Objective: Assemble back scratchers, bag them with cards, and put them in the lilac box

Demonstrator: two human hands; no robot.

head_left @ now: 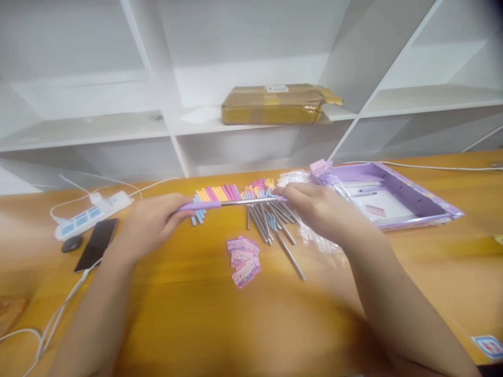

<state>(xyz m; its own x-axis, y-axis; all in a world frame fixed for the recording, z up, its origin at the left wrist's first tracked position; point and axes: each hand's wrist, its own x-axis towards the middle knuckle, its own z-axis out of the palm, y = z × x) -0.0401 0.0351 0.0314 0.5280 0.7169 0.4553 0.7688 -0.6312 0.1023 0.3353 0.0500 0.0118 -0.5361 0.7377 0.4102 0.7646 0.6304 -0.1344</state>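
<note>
A back scratcher (247, 202) with a purple grip and a metal rod is stretched level between my two hands above the table. My left hand (153, 217) is closed around the purple grip. At the other end, the fingers of my right hand (314, 207) pinch the purple head, which they mostly hide. Behind it lie a row of blue, yellow, pink and purple handle sleeves (216, 193) and a pile of metal rods (259, 222) with small hand-shaped heads. One blue-headed rod (291, 255) lies nearest me. Several pink printed cards (243, 262) overlap on the table.
A purple box (416, 222) with a few items stands at right, beside clear plastic bags (322, 238). At left are a power strip (94, 213), a black mouse (72, 243), a phone (97, 244) and white cables. A taped carton (271, 104) sits on the shelf behind.
</note>
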